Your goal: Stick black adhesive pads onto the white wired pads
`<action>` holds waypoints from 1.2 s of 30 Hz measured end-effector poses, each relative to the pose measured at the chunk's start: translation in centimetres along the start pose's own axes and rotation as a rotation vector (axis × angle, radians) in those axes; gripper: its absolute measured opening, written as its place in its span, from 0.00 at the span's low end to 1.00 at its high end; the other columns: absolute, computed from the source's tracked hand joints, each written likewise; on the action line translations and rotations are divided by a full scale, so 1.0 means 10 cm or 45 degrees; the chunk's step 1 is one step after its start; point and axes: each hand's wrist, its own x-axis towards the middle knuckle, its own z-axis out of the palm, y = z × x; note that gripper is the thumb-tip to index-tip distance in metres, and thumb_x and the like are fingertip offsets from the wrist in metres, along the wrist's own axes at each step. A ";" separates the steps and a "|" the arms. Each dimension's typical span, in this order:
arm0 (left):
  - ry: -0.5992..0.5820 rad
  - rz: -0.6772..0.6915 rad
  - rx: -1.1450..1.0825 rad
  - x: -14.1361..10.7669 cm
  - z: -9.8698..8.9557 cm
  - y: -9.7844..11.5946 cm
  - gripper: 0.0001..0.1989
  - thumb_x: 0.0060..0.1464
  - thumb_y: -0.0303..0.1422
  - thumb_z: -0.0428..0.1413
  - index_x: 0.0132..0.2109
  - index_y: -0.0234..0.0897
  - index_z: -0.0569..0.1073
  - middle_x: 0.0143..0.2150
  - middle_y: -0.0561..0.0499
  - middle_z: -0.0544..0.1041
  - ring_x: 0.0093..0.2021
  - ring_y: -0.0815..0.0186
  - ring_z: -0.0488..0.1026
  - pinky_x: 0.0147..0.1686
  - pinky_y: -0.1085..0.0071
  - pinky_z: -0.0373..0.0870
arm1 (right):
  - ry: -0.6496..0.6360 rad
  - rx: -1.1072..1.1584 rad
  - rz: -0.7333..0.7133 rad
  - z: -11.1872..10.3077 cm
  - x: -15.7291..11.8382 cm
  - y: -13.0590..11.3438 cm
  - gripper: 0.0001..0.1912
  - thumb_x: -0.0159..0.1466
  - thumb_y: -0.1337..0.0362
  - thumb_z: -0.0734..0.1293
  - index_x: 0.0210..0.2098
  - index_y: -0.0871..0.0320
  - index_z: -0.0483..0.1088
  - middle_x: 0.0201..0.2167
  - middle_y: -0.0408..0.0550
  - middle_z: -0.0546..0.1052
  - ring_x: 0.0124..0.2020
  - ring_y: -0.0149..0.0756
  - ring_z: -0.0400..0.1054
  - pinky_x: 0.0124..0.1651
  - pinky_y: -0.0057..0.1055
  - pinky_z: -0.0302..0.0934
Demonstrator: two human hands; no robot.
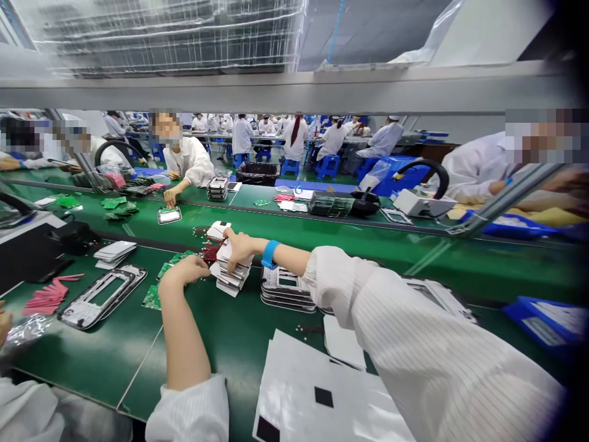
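Note:
My right hand (240, 247), with a blue wristband, is closed around the top and side of a leaning stack of thin white rectangular panels (231, 281). Close to the stack's left edge, my left hand (186, 271) has its fingers curled together; whatever is between the fingertips is hidden. Thin red wires (209, 253) lie beside the stack, between my hands. Green circuit boards (151, 298) lie partly under and behind my left hand. Just to the right of the panels stands a stack of black-and-white frames (286, 294), partly covered by my right forearm.
A single frame (103, 296), pink strips (46, 298) and white panels (115, 252) are at left. Large white sheets (317, 374) lie nearest me. A blue tray (545, 322) is at right. Across the green bench, a co-worker's hand (171, 195) touches another frame. A shelf beam (276, 92) crosses overhead.

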 end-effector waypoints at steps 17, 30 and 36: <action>-0.356 -0.284 0.315 0.39 0.20 0.31 0.15 0.51 0.40 0.56 0.43 0.35 0.74 0.35 0.49 0.74 0.38 0.60 0.73 0.31 0.71 0.64 | 0.070 0.052 -0.122 0.01 0.00 0.09 0.54 0.39 0.55 0.77 0.59 0.56 0.49 0.52 0.61 0.69 0.51 0.57 0.65 0.43 0.43 0.66; -0.382 -0.324 0.360 0.41 0.17 0.32 0.20 0.53 0.43 0.53 0.50 0.39 0.70 0.48 0.45 0.74 0.46 0.55 0.73 0.37 0.68 0.65 | 0.119 0.044 -0.162 -0.01 0.01 0.11 0.49 0.41 0.53 0.74 0.57 0.56 0.50 0.43 0.56 0.74 0.40 0.54 0.72 0.34 0.41 0.68; -0.375 -0.326 0.363 0.46 0.15 0.22 0.21 0.54 0.46 0.52 0.50 0.40 0.70 0.52 0.44 0.73 0.48 0.54 0.72 0.38 0.68 0.65 | 0.191 0.059 -0.154 0.00 -0.03 0.09 0.50 0.42 0.55 0.74 0.58 0.58 0.48 0.41 0.56 0.75 0.37 0.53 0.72 0.32 0.41 0.68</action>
